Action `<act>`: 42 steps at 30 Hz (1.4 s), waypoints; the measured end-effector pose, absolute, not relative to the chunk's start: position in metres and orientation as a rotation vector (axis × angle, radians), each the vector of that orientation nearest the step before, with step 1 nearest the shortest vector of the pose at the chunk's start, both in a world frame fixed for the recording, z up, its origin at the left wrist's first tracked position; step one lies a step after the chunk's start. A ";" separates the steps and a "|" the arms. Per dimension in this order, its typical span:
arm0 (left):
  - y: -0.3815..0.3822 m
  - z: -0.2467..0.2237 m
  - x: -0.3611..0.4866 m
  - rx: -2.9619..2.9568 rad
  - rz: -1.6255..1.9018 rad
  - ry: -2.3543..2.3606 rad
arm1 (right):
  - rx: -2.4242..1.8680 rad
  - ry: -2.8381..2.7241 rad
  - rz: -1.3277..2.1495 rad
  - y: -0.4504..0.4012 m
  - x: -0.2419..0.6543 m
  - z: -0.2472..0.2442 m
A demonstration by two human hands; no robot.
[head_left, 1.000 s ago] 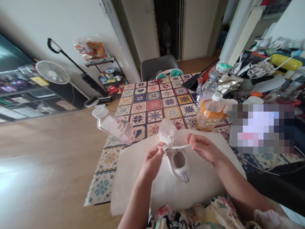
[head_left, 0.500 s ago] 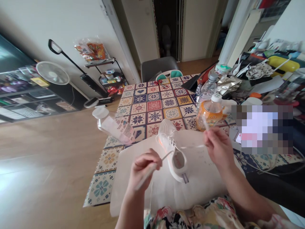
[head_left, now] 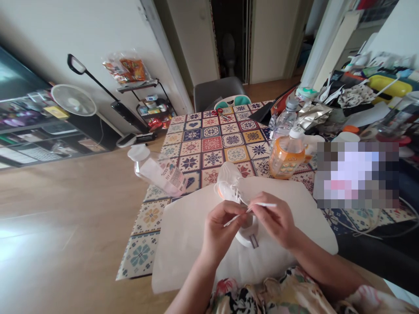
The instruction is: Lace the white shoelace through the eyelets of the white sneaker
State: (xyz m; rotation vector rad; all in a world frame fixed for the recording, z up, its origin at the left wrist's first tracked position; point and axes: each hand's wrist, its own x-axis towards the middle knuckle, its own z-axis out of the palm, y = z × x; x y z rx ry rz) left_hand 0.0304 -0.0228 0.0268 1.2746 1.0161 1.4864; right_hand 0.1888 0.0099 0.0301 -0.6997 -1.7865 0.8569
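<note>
A white sneaker [head_left: 228,183] rests on a pale sheet [head_left: 186,244], its toe pointing away from me and its heel toward me. Above its opening my left hand [head_left: 225,222] pinches one end of the white shoelace [head_left: 266,204]. My right hand [head_left: 273,220] closes on the lace too, with a loose end sticking out past its fingers to the right. Both hands meet over the shoe, fingertips almost touching, and cover part of its tongue and opening. How the two lace ends cross between the fingers is hard to make out.
A clear plastic jar [head_left: 157,172] stands to the left on the patterned tablecloth [head_left: 212,144]. An orange-labelled bottle [head_left: 286,152] and a clear bottle [head_left: 284,120] stand right of the shoe. Red-handled scissors [head_left: 220,113] lie at the far edge. Clutter and a cable [head_left: 356,229] fill the right side.
My hands were wide apart, each pulling a lace end outward. They have come together over the shoe, the left moving right and the right moving left, both still holding lace.
</note>
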 end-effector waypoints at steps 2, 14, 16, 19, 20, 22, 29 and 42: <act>-0.024 0.029 0.031 1.358 1.488 1.040 | -0.813 -1.652 0.931 0.011 0.188 0.028; -0.021 0.030 0.026 1.586 1.559 1.258 | -0.655 -1.995 0.891 0.019 0.193 0.034; -0.022 0.029 0.027 1.410 1.530 1.261 | -0.643 -2.017 0.719 0.021 0.192 0.029; -0.022 0.026 0.029 1.099 1.506 1.233 | -0.539 -2.056 0.360 0.022 0.189 0.021; -0.021 0.024 0.029 1.022 1.493 1.216 | -0.497 -2.052 0.287 0.022 0.188 0.019; -0.019 0.021 0.029 0.919 1.465 1.176 | -0.460 -2.001 0.286 0.021 0.186 0.018; 0.002 0.015 0.003 0.371 1.653 0.970 | -0.498 -1.201 1.365 0.036 0.189 0.015; -0.003 -0.005 -0.051 0.546 1.601 1.219 | -0.690 -1.172 1.509 0.049 0.239 -0.015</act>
